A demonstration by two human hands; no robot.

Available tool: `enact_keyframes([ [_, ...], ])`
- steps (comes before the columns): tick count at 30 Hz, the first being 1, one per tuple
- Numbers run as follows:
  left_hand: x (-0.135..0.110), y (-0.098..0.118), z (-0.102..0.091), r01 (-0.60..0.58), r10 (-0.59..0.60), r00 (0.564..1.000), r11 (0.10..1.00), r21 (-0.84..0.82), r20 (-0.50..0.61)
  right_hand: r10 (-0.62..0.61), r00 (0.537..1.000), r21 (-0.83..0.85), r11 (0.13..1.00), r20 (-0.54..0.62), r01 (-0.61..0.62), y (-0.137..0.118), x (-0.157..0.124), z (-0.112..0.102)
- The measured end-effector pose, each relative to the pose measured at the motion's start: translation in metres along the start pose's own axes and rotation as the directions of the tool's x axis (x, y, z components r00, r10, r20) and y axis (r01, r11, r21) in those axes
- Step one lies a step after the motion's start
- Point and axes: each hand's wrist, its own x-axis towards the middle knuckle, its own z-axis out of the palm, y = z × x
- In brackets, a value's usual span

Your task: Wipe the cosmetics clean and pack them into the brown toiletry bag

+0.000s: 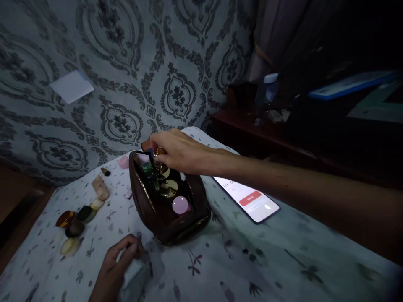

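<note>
The brown cosmetic bag (pixel 141 205) is lying unzipped on the patterned cloth (pixel 195 285), its mouth gaping. The right hand (pixel 174 151) is reaching into the far end of the bag, its thumb and fingers pinching a gold-coloured bottle (pixel 159 154). The left hand (pixel 118 264) is resting in front of the bag and to its left, fingers curling toward the thumb; pale bunched material (pixel 136 279) is lying against it, though I cannot tell whether the hand is gripping it. Inside the bag, a green-topped container (pixel 146 168) is standing along the left wall, a round gold lid (pixel 169 188) is shining near the middle, and a pink lid (pixel 180 205) is showing at the near end. Left of the bag, an amber-lidded jar (pixel 66 218), a dark green-lidded jar (pixel 86 214) and a beige tube (pixel 100 187) are sitting among other small containers. Right of the bag, a smartphone (pixel 258 207) is glowing, partly hidden under the right forearm.
</note>
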Motion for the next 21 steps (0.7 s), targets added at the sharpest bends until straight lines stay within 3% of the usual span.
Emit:
enact_keyframes([
  [5, 0.003, -0.003, 0.007, 0.044, -0.045, 0.999, 0.999, -0.022, -0.005, 0.075, 0.977, -0.099, 0.994, 0.197, -0.056, -0.002, 0.018, 0.004],
  [12, 0.008, -0.007, 0.004, 0.015, -0.014, 0.996, 1.0, -0.016, 0.087, 0.246, 0.851, -0.372, 0.926, 0.464, -0.065, -0.017, 0.035, -0.001],
  [19, 0.01, -0.011, 0.002, 0.004, -0.004, 0.993, 1.0, 0.0, 0.117, 0.31, 0.784, -0.401, 0.912, 0.538, -0.085, -0.023, 0.047, 0.011],
  [21, 0.013, -0.013, 0.002, -0.015, 0.014, 0.994, 1.0, 0.008, 0.113, 0.326, 0.787, -0.399, 0.91, 0.524, -0.111, -0.019, 0.05, 0.017],
])
